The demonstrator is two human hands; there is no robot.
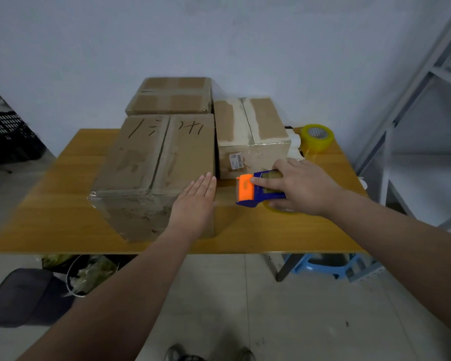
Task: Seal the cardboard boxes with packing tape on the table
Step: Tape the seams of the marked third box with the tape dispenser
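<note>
Three cardboard boxes are set on the wooden counter [50, 204]. The large box [146, 162], marked with black handwriting on its top flaps, is placed at the front left; whether its centre seam is taped cannot be told. The rear box [172, 96] is seen behind it, against the wall. The right box [253, 128], patched with pale tape strips and carrying a small label on its front face, is set just beside the large box. The left hand [195, 201] is laid flat, fingers straight and together, over the near right top edge of the large box, nothing grasped. The blue and orange tape dispenser [246, 191] is held down on the counter just in front of the right box by the right hand [300, 186], fingers wrapped over its top, index finger laid toward the orange part, thumb at the clear roll below. A spare yellow tape roll [317, 136] is seen at the far right of the counter, near the right box. A metal shelf [414, 100] is seen at right, a blue stool [323, 264] under the counter.
</note>
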